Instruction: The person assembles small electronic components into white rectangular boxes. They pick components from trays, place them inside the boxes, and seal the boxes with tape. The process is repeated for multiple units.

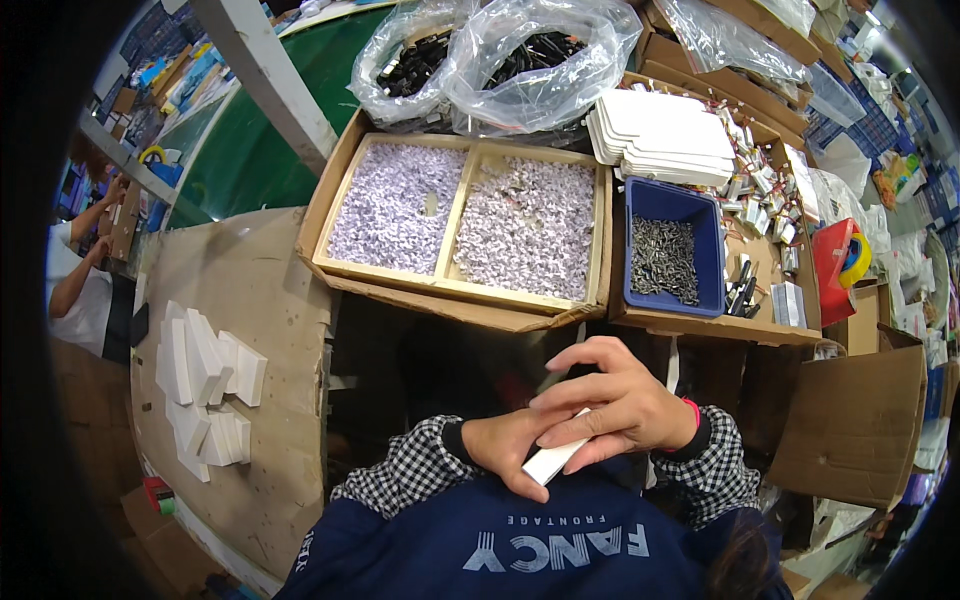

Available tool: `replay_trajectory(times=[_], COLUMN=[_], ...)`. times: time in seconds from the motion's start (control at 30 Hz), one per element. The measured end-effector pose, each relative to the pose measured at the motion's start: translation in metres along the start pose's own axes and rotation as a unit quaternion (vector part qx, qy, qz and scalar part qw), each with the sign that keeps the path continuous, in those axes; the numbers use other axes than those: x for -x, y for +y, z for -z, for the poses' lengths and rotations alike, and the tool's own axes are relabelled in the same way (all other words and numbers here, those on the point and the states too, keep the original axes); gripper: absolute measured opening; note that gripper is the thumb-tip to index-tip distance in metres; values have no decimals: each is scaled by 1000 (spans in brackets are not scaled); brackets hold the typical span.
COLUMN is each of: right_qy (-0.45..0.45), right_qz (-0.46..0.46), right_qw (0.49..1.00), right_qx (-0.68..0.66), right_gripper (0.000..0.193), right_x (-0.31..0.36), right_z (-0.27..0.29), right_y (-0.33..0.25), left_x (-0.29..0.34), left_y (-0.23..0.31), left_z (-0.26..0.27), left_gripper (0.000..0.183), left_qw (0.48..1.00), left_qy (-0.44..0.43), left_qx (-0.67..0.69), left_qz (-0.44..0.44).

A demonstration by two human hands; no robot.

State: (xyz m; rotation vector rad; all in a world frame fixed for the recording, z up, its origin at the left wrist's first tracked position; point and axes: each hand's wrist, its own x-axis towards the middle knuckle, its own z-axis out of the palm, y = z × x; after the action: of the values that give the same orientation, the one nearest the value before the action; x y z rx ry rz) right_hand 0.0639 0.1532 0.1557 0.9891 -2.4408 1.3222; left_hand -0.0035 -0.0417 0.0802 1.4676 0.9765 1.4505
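In front of my chest, a slim white rectangular plastic-looking piece (548,462) is held in both hands. My left hand (492,442) is closed around it from below, with the thumb along its near end. From the right, my right hand (630,405) reaches over and pinches the piece between thumb and a finger, while its other fingers curl loosely above. Part of the piece is hidden under the fingers. Just beyond the hands stands a two-part wooden tray (455,215) filled with small whitish parts. Beside it, a blue bin (722,250) holds many small dark metal parts, apparently screws.
White wedge-like blocks (205,375) are stacked on the board-topped table (285,420) at left. White flat panels (660,140) lie behind the bin. Plastic bags (545,100) of black parts stand at the back. A cardboard flap (850,425) juts in at right. Another person (85,290) works far left.
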Motion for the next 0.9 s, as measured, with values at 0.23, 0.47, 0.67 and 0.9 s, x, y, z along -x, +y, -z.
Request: replay_trajectory(times=[0.23,0.47,0.67,0.9], right_qy=[-93,2,204,275], right_qz=[-94,-214,-347,-384], right_qw=[991,961,879,777], right_qx=[-4,-177,-255,-415], right_gripper=[52,45,34,40], right_x=[2,17,26,24], right_z=[2,-2,7,-16], right_y=[10,11,-6,-18], left_x=[3,2,-2,-21], left_y=[-13,-9,-11,-8], left_z=[-2,-11,-8,-14], left_gripper=[106,105,59,138], left_qw=[928,857,889,870], left_qy=[83,123,284,372], left_qx=[305,489,323,-269], left_qz=[198,108,155,-179])
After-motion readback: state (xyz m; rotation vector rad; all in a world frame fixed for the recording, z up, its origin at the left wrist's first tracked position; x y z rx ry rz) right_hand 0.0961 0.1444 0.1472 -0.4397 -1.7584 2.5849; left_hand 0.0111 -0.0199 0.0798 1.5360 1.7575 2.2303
